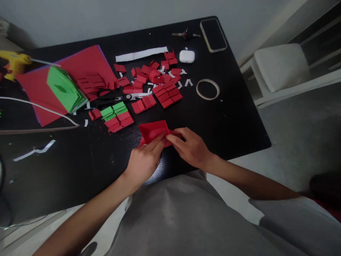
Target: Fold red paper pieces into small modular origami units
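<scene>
A sheet of red paper [153, 128], partly folded with flaps standing up, lies at the near side of the black table. My left hand [145, 159], a ring on one finger, presses its closed fingers onto the inside of the paper. At the right edge, my right hand [191, 147] pinches the paper between thumb and fingers. Both sets of fingertips almost meet at the right-hand fold, and they hide part of it. Just beyond are small folded red and green pieces [117, 116] set in a block, and another red block [167, 94].
Scissors [131, 96] lie among loose red pieces and white scraps. Green folded paper [65, 89] rests on red sheets [32, 85], near a yellow glue gun [16, 64]. A tape ring [218, 90], white earbud case [187, 56] and phone [213, 35] sit toward the right.
</scene>
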Action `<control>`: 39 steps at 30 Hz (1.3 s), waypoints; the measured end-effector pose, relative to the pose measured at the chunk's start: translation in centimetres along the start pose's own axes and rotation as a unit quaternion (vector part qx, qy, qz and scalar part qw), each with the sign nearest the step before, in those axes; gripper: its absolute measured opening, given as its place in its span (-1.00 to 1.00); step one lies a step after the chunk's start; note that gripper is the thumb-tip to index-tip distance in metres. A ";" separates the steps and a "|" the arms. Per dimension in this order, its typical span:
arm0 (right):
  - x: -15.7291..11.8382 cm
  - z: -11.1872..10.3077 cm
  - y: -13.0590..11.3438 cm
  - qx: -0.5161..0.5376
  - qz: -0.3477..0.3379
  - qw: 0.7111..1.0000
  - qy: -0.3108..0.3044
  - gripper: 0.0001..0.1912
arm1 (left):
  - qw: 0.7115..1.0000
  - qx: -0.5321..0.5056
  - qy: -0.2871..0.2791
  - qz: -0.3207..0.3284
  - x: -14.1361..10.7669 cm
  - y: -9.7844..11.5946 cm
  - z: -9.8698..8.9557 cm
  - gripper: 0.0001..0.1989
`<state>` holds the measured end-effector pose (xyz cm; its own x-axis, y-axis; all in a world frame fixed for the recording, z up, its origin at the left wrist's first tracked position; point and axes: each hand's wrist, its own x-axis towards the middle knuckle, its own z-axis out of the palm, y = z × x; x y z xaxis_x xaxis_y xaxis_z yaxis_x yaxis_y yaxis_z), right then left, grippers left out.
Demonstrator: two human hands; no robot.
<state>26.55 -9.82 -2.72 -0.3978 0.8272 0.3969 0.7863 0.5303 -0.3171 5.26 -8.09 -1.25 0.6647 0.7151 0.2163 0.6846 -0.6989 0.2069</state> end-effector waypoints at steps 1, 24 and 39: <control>-0.1 0.1 0.0 -0.004 -0.001 1.000 -0.002 -0.66 | 1.000 0.002 -0.003 0.004 0.0 -0.1 0.0 -0.66; 0.6 0.3 0.0 -0.013 -0.042 0.998 -0.035 -0.59 | 0.999 -0.016 -0.006 0.027 -1.5 -0.2 -1.4 -0.67; 0.5 0.2 0.6 0.011 -0.048 0.999 0.012 -0.68 | 0.999 0.016 -0.015 0.027 -2.3 -0.2 -1.2 -0.60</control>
<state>26.71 -9.03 -2.88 -0.4603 0.7675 0.4463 0.7339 0.6118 -0.2952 3.24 -9.61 -0.68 0.7094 0.6763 0.1983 0.6561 -0.7365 0.1648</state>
